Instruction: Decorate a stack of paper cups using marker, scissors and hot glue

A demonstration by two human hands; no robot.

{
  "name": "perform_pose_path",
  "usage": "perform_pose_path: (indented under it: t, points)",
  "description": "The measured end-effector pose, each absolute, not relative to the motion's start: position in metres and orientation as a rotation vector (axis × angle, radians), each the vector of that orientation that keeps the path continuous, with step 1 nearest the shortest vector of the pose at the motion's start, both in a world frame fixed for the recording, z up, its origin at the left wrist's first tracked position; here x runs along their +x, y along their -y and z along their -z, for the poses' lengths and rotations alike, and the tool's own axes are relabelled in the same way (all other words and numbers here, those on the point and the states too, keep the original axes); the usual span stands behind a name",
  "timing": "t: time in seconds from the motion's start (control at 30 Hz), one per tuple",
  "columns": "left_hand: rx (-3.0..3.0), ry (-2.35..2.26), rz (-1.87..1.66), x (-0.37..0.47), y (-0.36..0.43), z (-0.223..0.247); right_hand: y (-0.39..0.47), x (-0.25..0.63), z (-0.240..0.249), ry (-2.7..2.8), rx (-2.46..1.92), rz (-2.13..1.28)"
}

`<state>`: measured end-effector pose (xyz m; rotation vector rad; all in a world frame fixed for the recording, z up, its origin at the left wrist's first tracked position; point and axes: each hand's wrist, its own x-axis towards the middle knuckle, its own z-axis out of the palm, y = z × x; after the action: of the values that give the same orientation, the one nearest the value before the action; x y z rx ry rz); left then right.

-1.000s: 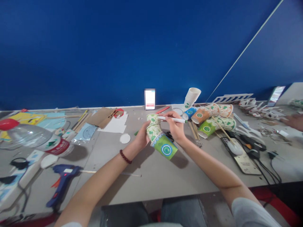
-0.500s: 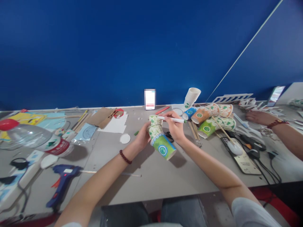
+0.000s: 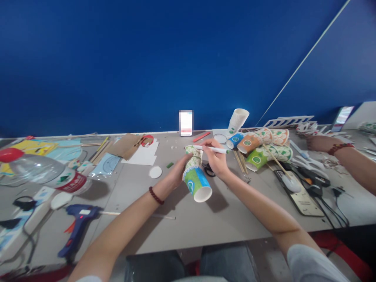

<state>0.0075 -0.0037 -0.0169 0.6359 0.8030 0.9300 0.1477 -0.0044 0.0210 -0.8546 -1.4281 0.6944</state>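
Observation:
My left hand (image 3: 179, 171) is closed round a chain of joined paper cups (image 3: 195, 176), printed with green leaves on top and blue and green below. The lowest cup's open mouth tilts toward me. Pinched in my right hand (image 3: 216, 159) is a white marker pen (image 3: 220, 150) with a green end. Its point is at the top cup; whether it touches cannot be told. Behind my right hand, black scissor handles (image 3: 209, 170) show in part. A small green piece (image 3: 169, 165) and a white disc (image 3: 155, 172) lie left of the cups.
To the right lie more joined cups (image 3: 255, 159), a phone (image 3: 308, 205) and a co-worker's hand (image 3: 319, 143). A stack of white cups (image 3: 238, 119) stands behind. At left are a blue glue gun (image 3: 79, 225), a large bottle (image 3: 44, 172) and a power strip (image 3: 26, 223).
The cup chain has turned in my left hand, so the lowest cup swung left and its open mouth shows. My right hand with the marker pen has shifted slightly left.

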Motion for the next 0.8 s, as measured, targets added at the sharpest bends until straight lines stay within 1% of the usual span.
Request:
perform_pose_path:
  t: [0.23,0.6,0.8]
  points:
    - [0.58,-0.774,-0.929,0.006,0.002,0.015,-0.005,0.152,-0.015,1.404,-0.888,-0.695]
    - [0.603,-0.771,-1.036,0.005,0.0,0.018,-0.005,0.156,-0.016,1.568,-0.972,-0.523]
    - [0.632,-0.804,-1.074,0.006,0.002,0.016,-0.003,0.155,-0.015,1.587,-0.996,-0.513]
